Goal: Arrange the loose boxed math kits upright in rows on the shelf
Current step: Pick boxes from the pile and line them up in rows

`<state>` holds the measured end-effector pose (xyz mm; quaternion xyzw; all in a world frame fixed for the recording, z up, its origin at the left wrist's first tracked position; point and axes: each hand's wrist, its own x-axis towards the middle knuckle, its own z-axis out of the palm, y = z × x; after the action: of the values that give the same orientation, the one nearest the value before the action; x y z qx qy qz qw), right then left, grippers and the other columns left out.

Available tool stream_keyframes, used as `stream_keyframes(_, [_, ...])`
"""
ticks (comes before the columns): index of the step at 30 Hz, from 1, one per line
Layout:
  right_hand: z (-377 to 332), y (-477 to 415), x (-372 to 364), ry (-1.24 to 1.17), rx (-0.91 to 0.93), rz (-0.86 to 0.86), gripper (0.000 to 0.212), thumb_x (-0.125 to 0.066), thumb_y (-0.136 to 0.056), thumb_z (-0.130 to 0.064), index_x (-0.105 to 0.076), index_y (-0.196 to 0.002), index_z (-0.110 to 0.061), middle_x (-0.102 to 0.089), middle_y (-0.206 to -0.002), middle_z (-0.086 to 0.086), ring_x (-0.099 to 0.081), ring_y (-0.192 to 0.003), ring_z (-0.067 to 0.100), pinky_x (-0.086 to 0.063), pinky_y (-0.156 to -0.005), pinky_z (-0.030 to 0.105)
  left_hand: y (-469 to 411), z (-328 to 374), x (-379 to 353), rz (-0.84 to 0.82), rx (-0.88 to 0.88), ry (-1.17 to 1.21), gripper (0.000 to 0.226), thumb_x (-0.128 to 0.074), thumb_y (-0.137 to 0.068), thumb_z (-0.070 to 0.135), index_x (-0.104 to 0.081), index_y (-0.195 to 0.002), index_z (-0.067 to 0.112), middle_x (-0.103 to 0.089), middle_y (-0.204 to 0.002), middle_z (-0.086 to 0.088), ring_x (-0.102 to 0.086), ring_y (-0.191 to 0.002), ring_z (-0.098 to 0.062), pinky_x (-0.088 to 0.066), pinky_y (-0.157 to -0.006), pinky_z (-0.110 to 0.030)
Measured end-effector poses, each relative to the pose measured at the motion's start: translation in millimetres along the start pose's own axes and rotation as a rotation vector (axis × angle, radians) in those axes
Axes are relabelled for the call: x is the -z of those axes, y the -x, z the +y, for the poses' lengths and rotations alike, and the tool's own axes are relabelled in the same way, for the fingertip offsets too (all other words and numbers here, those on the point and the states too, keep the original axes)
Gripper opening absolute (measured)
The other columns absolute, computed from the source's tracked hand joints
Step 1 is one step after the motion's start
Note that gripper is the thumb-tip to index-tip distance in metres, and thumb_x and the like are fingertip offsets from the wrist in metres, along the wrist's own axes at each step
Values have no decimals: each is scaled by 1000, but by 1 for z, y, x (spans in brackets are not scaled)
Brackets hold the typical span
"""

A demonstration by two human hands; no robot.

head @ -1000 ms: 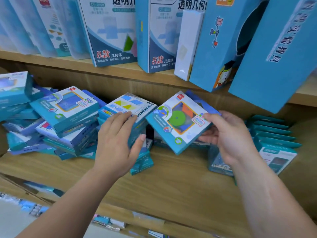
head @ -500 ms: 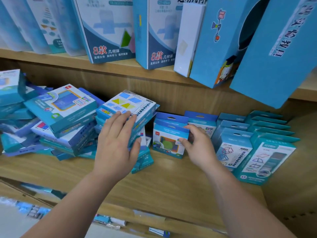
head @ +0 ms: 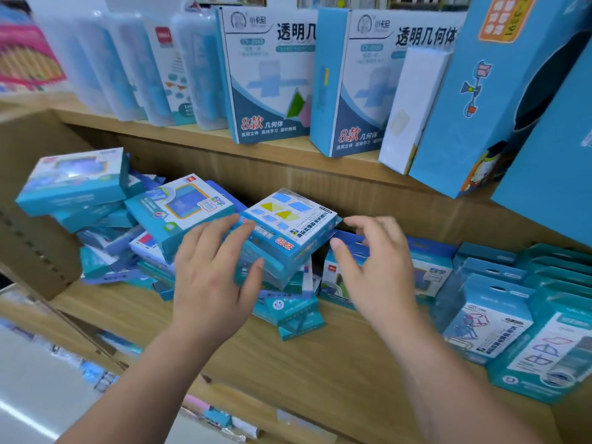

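- Head view: I read the job as partly done, with the right half of the wooden shelf sorted and the left half not.
- Right side: upright kits stand in rows, front faces toward me, several deep toward the far wall.
- Left side: a loose pile of boxes, flat and tilted, stacked on one another. Count unclear, more than a dozen by my guess.
- Left hand rests fingers spread on the near edge of the top box, the one printed with yellow triangles; it sits tilted on the right end of the pile. Contact yes, closed grasp not evident.
- Right hand hangs open just right of that box, fingers curled loosely, holding nothing.
- Just behind the right hand stands one more upright box, extending the row leftward.
- Judgement: this box goes next; most of the pile remains.
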<state>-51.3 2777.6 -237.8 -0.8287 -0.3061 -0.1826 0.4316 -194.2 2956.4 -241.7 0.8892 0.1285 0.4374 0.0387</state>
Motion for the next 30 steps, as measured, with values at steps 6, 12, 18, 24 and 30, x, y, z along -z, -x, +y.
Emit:
stream_keyframes(6, [-73, -22, -33, 54, 217, -145, 36, -57, -86, -53, -67, -110, -29, -60, -107, -8, -50, -105, 21, -42, -91, 40, -18, -60, 32, -70, 292, -183, 68, -60, -77, 53, -59, -130, 10, -54, -133, -18, -46, -120, -37, -32, -106, -45])
stream_keyframes(12, [-84, -34, -66, 400, 165, -385, 57, -54, -80, -70, -54, -129, -40, -49, -138, -11, -36, -134, 23, -26, -110, 54, -32, -102, 40, -415, 408, -178, 101, -40, -64, 82, -48, -143, 20, -35, -155, -17, -30, -137, -37, -22, -115, -46])
stream_keyframes(18, [-67, -29, -67, 357, 151, -371, 54, -64, -82, -59, -55, -132, -41, -53, -140, -15, -44, -134, 16, -27, -115, 53, -31, -117, 37, -372, 337, -203, 82, -46, -62, 75, -61, -130, 30, -43, -150, -21, -39, -121, -40, -31, -106, -46])
stream_keyframes(24, [-61, -25, -69, 287, 136, -271, 55, -78, -72, -56, -68, -121, -34, -58, -117, -9, -52, -115, 22, -39, -107, 48, -35, -125, 34, -330, 260, -262, 86, -50, -59, 75, -62, -129, 27, -58, -133, -18, -46, -108, -38, -36, -97, -45])
stream_keyframes(30, [-66, -19, -69, 367, 133, -163, 53, -75, -69, -63, -70, -114, -36, -63, -115, -15, -48, -114, 16, -35, -103, 44, -40, -112, 34, -369, 308, -185, 102, -53, -45, 80, -52, -132, 28, -47, -123, -9, -41, -112, -33, -36, -101, -43])
